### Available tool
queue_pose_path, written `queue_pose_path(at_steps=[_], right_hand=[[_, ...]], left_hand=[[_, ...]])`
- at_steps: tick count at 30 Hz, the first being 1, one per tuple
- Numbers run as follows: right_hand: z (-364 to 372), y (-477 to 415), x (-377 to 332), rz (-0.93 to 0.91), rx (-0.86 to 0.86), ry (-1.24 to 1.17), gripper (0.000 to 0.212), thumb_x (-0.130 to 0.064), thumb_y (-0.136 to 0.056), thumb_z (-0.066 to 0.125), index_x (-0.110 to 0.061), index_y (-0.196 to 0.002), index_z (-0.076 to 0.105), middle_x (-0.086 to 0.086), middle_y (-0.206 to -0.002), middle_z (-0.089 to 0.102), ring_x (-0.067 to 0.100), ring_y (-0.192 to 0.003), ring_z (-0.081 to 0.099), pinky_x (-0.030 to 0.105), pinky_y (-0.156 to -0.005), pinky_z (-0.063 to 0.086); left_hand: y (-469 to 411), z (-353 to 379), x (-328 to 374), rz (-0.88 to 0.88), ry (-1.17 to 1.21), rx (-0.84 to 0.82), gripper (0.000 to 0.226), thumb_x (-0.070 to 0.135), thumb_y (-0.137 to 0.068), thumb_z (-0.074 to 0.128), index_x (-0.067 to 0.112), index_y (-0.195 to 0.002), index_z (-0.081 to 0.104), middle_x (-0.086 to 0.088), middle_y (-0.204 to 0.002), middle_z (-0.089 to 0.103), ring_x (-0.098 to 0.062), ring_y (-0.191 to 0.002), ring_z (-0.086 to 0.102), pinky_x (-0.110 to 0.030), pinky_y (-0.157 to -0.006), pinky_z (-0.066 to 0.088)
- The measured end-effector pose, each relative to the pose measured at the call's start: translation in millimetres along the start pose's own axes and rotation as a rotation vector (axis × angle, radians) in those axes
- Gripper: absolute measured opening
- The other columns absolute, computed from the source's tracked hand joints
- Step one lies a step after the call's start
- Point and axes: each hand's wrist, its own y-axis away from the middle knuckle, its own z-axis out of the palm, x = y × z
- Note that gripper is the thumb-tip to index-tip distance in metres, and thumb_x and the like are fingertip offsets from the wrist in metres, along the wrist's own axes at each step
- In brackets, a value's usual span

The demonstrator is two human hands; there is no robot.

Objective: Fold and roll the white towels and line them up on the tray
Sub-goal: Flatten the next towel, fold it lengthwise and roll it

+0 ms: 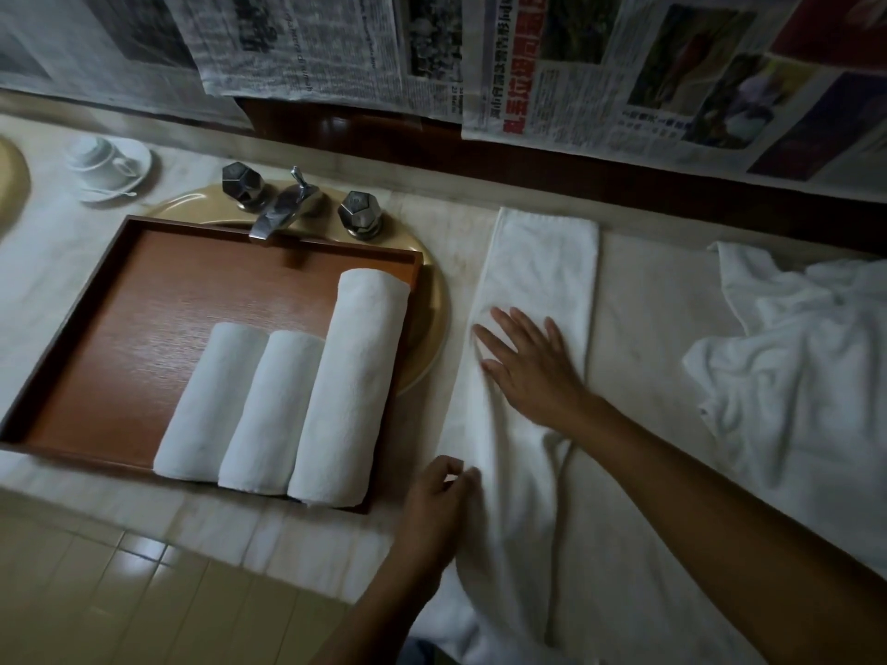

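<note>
A: Quick, where's the towel being worked on?
B: Long folded towel [542,261], flat on the tabletop [648,328] just R of the sink [434,328]. Far end is squared off nr the wall. Near end hangs rumpled over the tabletop's front edge.
A: Hands?
B: Right hand [528,362] is open, fingers straight & spread, palm down on the towel's mid section. It grips nothing. Left hand [439,501] is at the towel's L edge, closer to the person, fingers curled. It's blurred, so can't tell if it pinches the hem or only touches it.
A: Tray?
B: Wooden tray [96,304] lies across the sink, back rim under the faucet [283,208] spout. 3 rolled towels sit on its R half, side by side & touching: short roll [206,405], second short roll [271,415], then the long roll [350,386] at the R end, reaching nearly to the back rim. Near ends all sit at the tray's front rim.
A: Other towels?
B: Crumpled heap [792,367] of white towels on the tabletop far R, apart from the folded one.
A: Anything else?
B: Cup on a saucer [108,160] w/ a spoon, back L. Newspaper sheets [624,64] hang over the wall behind. Tiled floor [120,592] below the front edge.
</note>
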Motion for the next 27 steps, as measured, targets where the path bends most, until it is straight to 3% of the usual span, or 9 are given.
queue_pose_path(at_steps=[5,10,12,15,18,22,23,25,27], right_hand=[[0,0,2,-0.008,-0.024,0.034,0.058,-0.053,-0.106,0.017,-0.035,-0.161,0.023,-0.003,-0.171,0.015,0.024,-0.158,0.012,0.061,-0.121,0.019],[-5,1,1,-0.011,-0.072,0.02,0.057,-0.052,-0.107,0.019,-0.035,-0.162,0.021,-0.002,-0.172,0.012,0.024,-0.158,0.01,0.062,-0.122,0.018],[-13,-1,-1,0.002,-0.111,-0.007,0.057,-0.052,-0.108,0.023,-0.037,-0.163,0.016,-0.004,-0.173,0.005,0.023,-0.159,0.003,0.062,-0.123,0.014],[-24,3,-11,0.06,-0.159,-0.048,0.059,-0.051,-0.109,0.03,-0.037,-0.164,0.014,-0.003,-0.173,0.003,0.026,-0.159,0.0,0.061,-0.124,0.008],[-32,37,-28,0.236,0.04,-0.281,0.058,-0.044,-0.104,0.05,-0.028,-0.158,0.036,0.008,-0.165,0.031,0.032,-0.152,0.025,0.056,-0.12,0.025],[-38,128,-62,0.591,0.295,-0.46,0.036,-0.034,-0.092,0.071,-0.014,-0.12,0.062,0.012,-0.115,0.064,0.036,-0.11,0.059,0.043,-0.09,0.05],[-41,151,-70,0.679,0.22,-0.483,0.034,-0.039,-0.091,0.072,-0.013,-0.11,0.062,0.011,-0.107,0.066,0.035,-0.104,0.062,0.04,-0.086,0.051],[-42,189,-87,0.829,-0.12,-0.558,0.04,-0.053,-0.089,0.07,-0.017,-0.104,0.063,0.003,-0.103,0.071,0.028,-0.103,0.067,0.034,-0.084,0.05],[-34,220,-105,0.851,-0.344,-0.633,0.04,-0.059,-0.087,0.071,-0.021,-0.098,0.064,-0.004,-0.095,0.073,0.019,-0.096,0.069,0.03,-0.081,0.051]], left_hand=[[0,-21,-20,0.103,-0.25,0.158,0.025,0.035,-0.1,0.065,0.013,-0.088,0.063,-0.005,-0.081,0.067,-0.017,-0.071,0.061,-0.034,-0.064,0.05],[-3,-23,-23,0.212,-0.48,0.225,0.024,0.033,-0.099,0.066,0.015,-0.086,0.058,0.003,-0.076,0.062,-0.007,-0.066,0.055,-0.016,-0.053,0.036],[-8,-24,-21,0.186,-0.487,0.22,0.025,0.032,-0.1,0.065,0.01,-0.089,0.059,0.001,-0.077,0.061,-0.009,-0.067,0.055,-0.016,-0.053,0.034],[-15,-27,-19,0.107,-0.384,0.165,0.029,0.032,-0.1,0.063,0.005,-0.091,0.06,-0.007,-0.081,0.062,-0.018,-0.071,0.058,-0.035,-0.064,0.048],[-13,-29,-18,0.093,-0.368,0.144,0.03,0.033,-0.1,0.064,0.004,-0.092,0.059,-0.008,-0.084,0.063,-0.021,-0.074,0.059,-0.036,-0.066,0.049],[-7,-28,-18,0.127,-0.37,0.137,0.028,0.034,-0.099,0.065,0.008,-0.091,0.059,-0.007,-0.084,0.063,-0.017,-0.074,0.059,-0.033,-0.067,0.048],[-4,-28,-16,0.125,-0.373,0.125,0.027,0.035,-0.099,0.066,0.01,-0.092,0.059,-0.006,-0.086,0.063,-0.017,-0.075,0.059,-0.031,-0.066,0.048],[3,-30,-17,0.122,-0.406,0.072,0.025,0.037,-0.097,0.069,0.015,-0.098,0.058,-0.004,-0.092,0.063,-0.017,-0.081,0.06,-0.03,-0.067,0.049],[11,-36,-19,0.113,-0.408,-0.003,0.026,0.035,-0.096,0.072,0.016,-0.103,0.056,-0.003,-0.096,0.062,-0.017,-0.084,0.063,-0.03,-0.067,0.056]])
